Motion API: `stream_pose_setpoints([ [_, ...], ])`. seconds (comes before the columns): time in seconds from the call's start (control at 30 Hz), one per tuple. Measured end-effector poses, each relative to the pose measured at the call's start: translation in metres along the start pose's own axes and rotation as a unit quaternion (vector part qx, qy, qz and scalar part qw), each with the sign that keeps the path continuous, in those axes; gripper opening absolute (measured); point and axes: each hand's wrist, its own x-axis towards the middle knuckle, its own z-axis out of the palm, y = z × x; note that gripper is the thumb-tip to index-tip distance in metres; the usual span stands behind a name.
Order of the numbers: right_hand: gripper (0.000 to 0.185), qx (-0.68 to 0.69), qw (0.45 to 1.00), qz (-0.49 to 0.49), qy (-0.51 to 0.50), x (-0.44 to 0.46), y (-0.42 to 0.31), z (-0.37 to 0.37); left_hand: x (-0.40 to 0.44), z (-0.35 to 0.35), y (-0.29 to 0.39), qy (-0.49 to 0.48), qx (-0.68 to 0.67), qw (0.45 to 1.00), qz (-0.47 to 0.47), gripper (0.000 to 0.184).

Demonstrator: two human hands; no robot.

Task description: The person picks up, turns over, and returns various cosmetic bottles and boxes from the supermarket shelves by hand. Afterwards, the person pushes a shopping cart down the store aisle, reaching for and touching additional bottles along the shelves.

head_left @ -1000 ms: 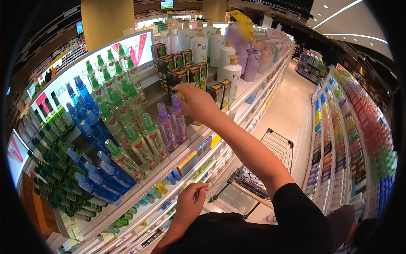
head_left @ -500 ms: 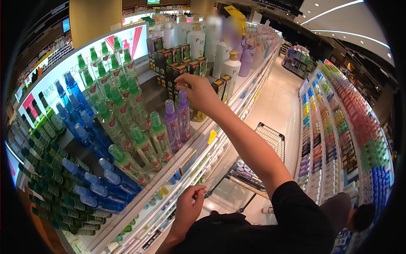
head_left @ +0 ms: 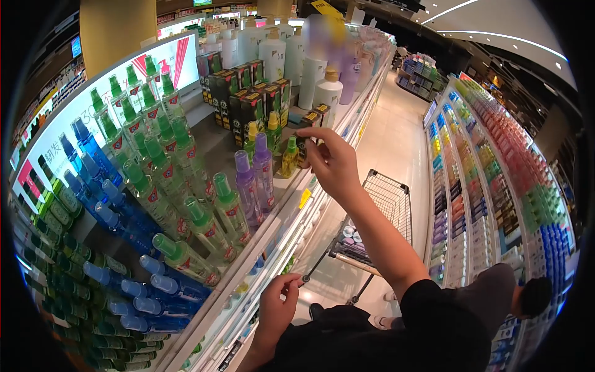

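My right hand [head_left: 333, 162] is at the shelf's front edge, thumb and fingers bent together around a small dark item [head_left: 303, 152], whose kind is partly hidden. Just left of it stands a small yellow bottle with a green cap [head_left: 290, 159]. Two purple spray bottles [head_left: 264, 170] are nearby, beside clear spray bottles with green caps [head_left: 230, 211]. Behind the hand are dark boxes with yellow tops [head_left: 247, 111]. My left hand [head_left: 277, 308] hangs low in front of the shelf, fingers loosely curled, with nothing visible in it.
Blue spray bottles [head_left: 170, 286] and dark-green-capped bottles [head_left: 74, 270] crowd the left. White pump bottles [head_left: 273, 57] stand at the back. A shopping cart [head_left: 387, 208] with goods is in the aisle [head_left: 378, 133]. Opposite are stocked shelves [head_left: 489, 186]; another person [head_left: 499, 291] stands at the right.
My right hand has moved right and down, away from in front of the dark boxes, uncovering small yellow bottles. The left hand stays low and curled. The view has shifted slightly.
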Motion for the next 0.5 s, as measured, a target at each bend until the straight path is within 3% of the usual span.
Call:
stream_pose_setpoints([
  [0.13, 0.021, -0.109, 0.994, -0.007, 0.015, -0.097, 0.07, -0.051, 0.007, 0.01, -0.002, 0.011, 0.007, 1.0, -0.016, 0.018],
  [0.3, 0.021, -0.217, 0.963, 0.113, -0.117, -0.231, 0.169, -0.101, 0.026, 0.047, 0.005, 0.019, 0.03, 0.999, -0.033, 0.018],
  [0.4, 0.037, -0.254, 0.934, 0.168, -0.185, -0.316, 0.227, -0.122, 0.045, 0.084, 0.007, 0.018, 0.059, 0.998, -0.034, 0.019],
  [0.47, 0.054, -0.278, 0.93, 0.124, -0.206, -0.378, 0.273, -0.131, 0.059, 0.115, 0.01, 0.031, 0.083, 0.995, -0.048, 0.019],
  [0.5, 0.056, -0.27, 0.916, 0.152, -0.253, -0.403, 0.286, -0.138, 0.066, 0.131, 0.008, 0.017, 0.096, 0.994, -0.055, 0.02],
])
